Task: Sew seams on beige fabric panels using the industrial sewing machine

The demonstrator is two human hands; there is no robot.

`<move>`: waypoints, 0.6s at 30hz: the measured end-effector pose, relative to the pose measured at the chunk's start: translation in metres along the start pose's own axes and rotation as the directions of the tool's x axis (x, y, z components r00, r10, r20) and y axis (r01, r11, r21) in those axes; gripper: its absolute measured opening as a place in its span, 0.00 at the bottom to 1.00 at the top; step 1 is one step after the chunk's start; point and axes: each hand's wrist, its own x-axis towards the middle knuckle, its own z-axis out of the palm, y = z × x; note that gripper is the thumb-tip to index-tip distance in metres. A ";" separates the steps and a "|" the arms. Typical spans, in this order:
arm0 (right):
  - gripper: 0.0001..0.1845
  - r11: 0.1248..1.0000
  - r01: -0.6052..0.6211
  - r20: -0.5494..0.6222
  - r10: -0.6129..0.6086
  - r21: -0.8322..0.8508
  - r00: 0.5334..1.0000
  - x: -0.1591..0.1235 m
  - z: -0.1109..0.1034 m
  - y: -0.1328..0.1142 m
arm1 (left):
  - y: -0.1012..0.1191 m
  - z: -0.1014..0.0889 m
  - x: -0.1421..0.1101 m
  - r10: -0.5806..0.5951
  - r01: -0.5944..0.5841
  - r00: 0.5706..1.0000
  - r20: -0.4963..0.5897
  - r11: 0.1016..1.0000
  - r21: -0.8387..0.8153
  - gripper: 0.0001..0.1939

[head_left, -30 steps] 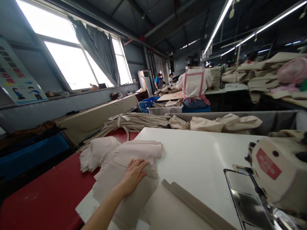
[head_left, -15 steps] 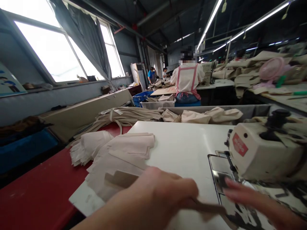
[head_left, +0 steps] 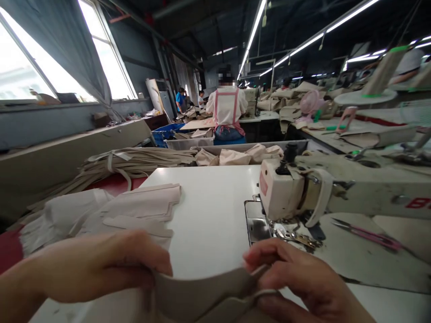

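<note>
Both my hands hold one beige fabric piece (head_left: 202, 294) just above the white table (head_left: 208, 211) at the bottom of the view. My left hand (head_left: 101, 267) is closed on its left end, thumb over the cloth. My right hand (head_left: 296, 280) pinches its right end and a folded edge. The piece sags between them. Ahead of my right hand stands the cream sewing machine (head_left: 303, 188) with its needle area and steel plate (head_left: 257, 222). A stack of cut beige pieces (head_left: 141, 211) lies beyond my left hand.
Pink scissors (head_left: 370, 235) lie on the table at the right. A bundle of beige straps (head_left: 134, 161) and a grey bin with fabric (head_left: 242, 154) sit behind the table. A person in a pink apron (head_left: 226, 114) sits farther back, facing away.
My left hand left the stack with a fabric piece and drew it toward me. My right hand came in and took its other end. The view swung right toward the machine.
</note>
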 end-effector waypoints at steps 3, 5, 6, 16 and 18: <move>0.11 0.998 -0.045 -0.102 0.040 -0.053 0.994 0.006 0.010 0.011 | -0.005 -0.008 0.020 -0.024 0.008 0.910 0.414 0.999 0.041 0.12; 0.13 0.997 -0.067 -0.213 0.059 -0.031 0.975 0.008 0.015 0.016 | -0.007 0.003 0.028 -0.120 0.075 0.892 0.435 0.990 0.118 0.16; 0.13 0.997 -0.073 -0.269 0.065 -0.019 0.961 0.008 0.017 0.017 | -0.007 0.012 0.029 -0.154 0.104 0.909 0.386 0.984 0.148 0.19; 0.16 0.971 -0.192 -0.568 0.238 0.142 0.787 -0.008 0.033 0.031 | 0.002 0.085 0.049 -0.034 0.008 0.982 0.185 0.990 0.141 0.17; 0.15 0.980 -0.130 -0.577 0.195 0.152 0.794 -0.009 0.038 0.037 | 0.005 0.098 0.053 0.067 -0.073 0.997 0.038 0.980 0.184 0.16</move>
